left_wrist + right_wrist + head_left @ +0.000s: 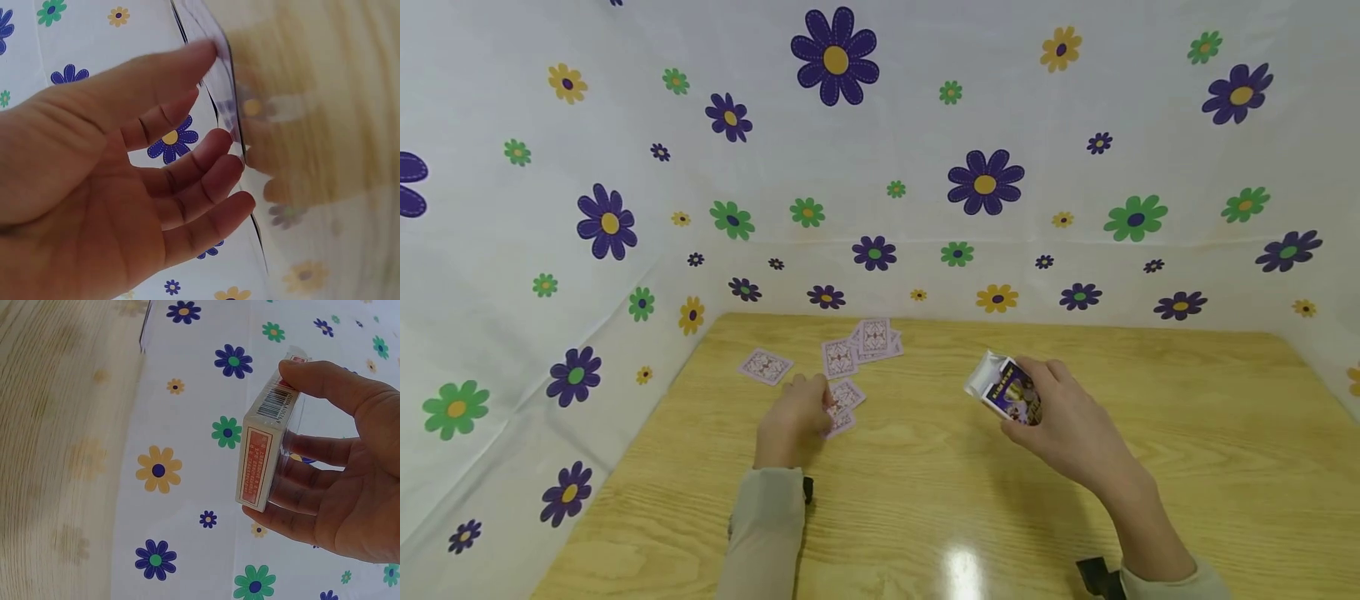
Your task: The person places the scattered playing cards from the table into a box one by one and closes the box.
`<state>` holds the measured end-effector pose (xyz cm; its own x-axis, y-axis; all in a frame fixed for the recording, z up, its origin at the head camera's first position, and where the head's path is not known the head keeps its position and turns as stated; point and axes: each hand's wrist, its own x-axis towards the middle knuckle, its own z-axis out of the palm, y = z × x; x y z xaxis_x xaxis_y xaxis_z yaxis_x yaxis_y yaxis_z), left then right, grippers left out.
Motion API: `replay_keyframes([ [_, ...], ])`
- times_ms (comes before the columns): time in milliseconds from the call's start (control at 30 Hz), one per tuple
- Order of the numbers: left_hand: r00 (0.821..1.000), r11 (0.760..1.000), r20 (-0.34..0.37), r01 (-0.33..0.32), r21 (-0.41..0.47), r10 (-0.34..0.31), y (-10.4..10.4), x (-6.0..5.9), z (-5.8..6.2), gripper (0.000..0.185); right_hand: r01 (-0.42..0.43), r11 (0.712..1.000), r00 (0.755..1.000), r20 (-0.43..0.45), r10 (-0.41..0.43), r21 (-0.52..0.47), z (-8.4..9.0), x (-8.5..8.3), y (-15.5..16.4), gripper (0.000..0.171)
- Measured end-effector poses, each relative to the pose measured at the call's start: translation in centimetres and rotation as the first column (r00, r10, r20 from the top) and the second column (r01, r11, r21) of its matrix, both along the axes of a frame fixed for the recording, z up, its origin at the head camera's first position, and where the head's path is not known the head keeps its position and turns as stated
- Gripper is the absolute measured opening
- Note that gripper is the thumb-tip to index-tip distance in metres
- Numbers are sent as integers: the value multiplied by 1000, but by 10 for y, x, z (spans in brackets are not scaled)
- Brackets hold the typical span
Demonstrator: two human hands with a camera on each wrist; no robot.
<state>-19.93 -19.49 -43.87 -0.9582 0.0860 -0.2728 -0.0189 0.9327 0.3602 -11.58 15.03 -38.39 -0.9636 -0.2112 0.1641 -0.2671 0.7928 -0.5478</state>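
Two flower-printed white cloth walls point(925, 150) standing behind and to the left, closing off the back corner. Below these, a pale wooden table with a glossy top point(1187, 433), carrying everything else.

Next down in size, the right hand point(1071, 421), raised just above the table right of centre, fingers and thumb curled round a small purple and white card box point(1011, 392). Held by its broad faces, thumb on one side and fingers on the other, narrow red-printed edge and barcode end left bare in the right wrist view point(265, 447); a grip that seems meant to keep the open end pointing toward the cards, flap up.

Left hand point(797, 417) low over the table left of centre, fingers loosely spread and only slightly bent in the wrist view point(125, 187), fingertips point(240, 165) touching the edge of a thin card, blurred there; nothing clasped, more a press or a slide than a pinch.

Smallest, several pink-backed playing cards point(850, 358) lying face down, scattered flat: a loose overlapping bunch near the far edge, one apart to the left point(765, 366), two more half under the left hand point(844, 404).
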Motion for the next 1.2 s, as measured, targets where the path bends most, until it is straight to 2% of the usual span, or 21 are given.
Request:
replay_keyframes([
  [133, 999, 999, 32, -32, 36, 31, -3, -1, 1, 35, -1, 1000, 1000, -12, 1, 9, -1, -1, -1, 75],
  [400, 998, 996, 40, -50, 69, 47, -7, 0, 3, 48, -7, 1000, 1000, -8, 7, 7, -6, -4, -6, 75],
  [533, 999, 999, 32, -1, 44, -1, -6, -4, 3, 51, -8, 1000, 1000, -4, 8, 17, -6, -4, -6, 76],
  [700, 998, 994, 16, 57, 97, -59, -4, -9, 1, 57, 0, 1000, 1000, 4, 0, 20, -4, -3, -4, 76],
  [800, 999, 988, 13, 38, 149, -41, -4, -9, 0, 60, -1, 1000, 1000, 12, 1, 15, -4, -2, -3, 76],
  [933, 998, 980, -61, 43, 193, -32, -2, -7, 10, 54, -3, 1000, 1000, 2, 3, 14, -4, -3, -2, 76],
  [1067, 987, 961, -161, 69, 268, -26, 5, -3, 27, 49, -7, 1000, 1000, -10, 7, 15, -3, -3, -2, 75],
  [1133, 981, 939, -193, 85, 333, -21, 10, 0, 34, 48, -7, 1000, 1000, -10, 7, 19, -3, -3, -2, 75],
  [1200, 976, 904, -216, 108, 414, -17, 15, 1, 39, 47, -4, 1000, 1000, -10, 4, 26, -3, -3, -2, 76],
])
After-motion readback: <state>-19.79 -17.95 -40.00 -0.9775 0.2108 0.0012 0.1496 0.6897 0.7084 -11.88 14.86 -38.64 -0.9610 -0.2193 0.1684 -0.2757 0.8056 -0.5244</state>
